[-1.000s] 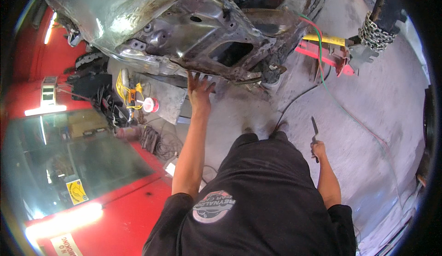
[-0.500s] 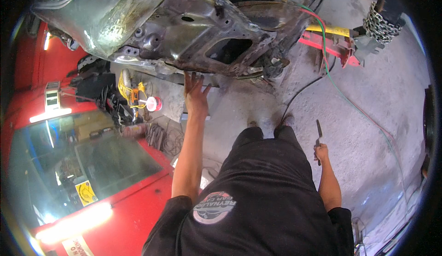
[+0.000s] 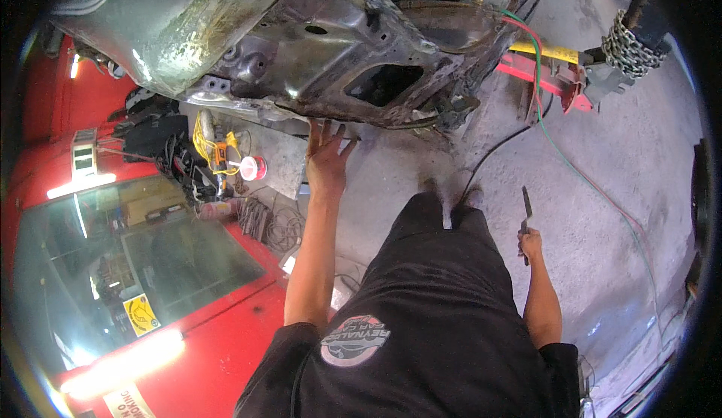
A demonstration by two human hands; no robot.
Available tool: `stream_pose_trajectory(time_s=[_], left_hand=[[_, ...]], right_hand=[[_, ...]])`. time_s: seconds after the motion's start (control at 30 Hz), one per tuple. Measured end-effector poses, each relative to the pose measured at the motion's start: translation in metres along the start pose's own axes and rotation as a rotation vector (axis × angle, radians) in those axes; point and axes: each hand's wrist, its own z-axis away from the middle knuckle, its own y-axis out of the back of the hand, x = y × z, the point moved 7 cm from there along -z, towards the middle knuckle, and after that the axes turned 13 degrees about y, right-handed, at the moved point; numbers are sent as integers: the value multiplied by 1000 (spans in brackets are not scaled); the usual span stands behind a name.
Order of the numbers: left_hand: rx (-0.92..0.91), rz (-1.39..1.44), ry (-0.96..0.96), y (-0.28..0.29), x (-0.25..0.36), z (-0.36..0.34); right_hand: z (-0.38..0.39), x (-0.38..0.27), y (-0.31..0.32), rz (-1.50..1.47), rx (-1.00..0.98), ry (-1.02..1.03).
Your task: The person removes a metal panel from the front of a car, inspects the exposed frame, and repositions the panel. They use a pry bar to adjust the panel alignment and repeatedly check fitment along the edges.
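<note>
Bodywork (image 3: 289, 79) (ragged metal) at splayed left hand (image 3: 326, 165), slim blade (image 3: 526, 206) in clenched right hand (image 3: 531, 244)

Grey floor (image 3: 617, 155) | left: red surface (image 3: 226, 316), glass panes (image 3: 188, 249) | bright white light strips (image 3: 124, 364)

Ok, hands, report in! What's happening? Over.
Left hand: open, at edge of metal car body. Right hand: gripping long thin tool. Dark cable near feet.

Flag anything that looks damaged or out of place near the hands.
The stripped metal car body just beyond the left hand looks damaged: its lower edge is rust-brown and turns ragged toward the right end. The thin-bladed tool in the right hand shows nothing odd.
</note>
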Motion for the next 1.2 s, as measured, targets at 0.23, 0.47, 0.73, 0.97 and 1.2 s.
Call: stream_pose_trajectory(time_s=[0.23,0.47,0.73,0.97,1.2], left_hand=[[-121,111,57,30,7,-6],[-14,37,54,37,7,-5],[33,-23,28,16,11,2],[143,-23,69,24,-7,6],[359,156,-65,5,-12,6]], right_hand=[[10,-7,-16,-11,24,-40],[20,-23,-39,-37,56,-19],[26,-79,-57,-79,193,90],[-8,-87,-30,157,115,215],[-83,-95,37,306,-127,210]])
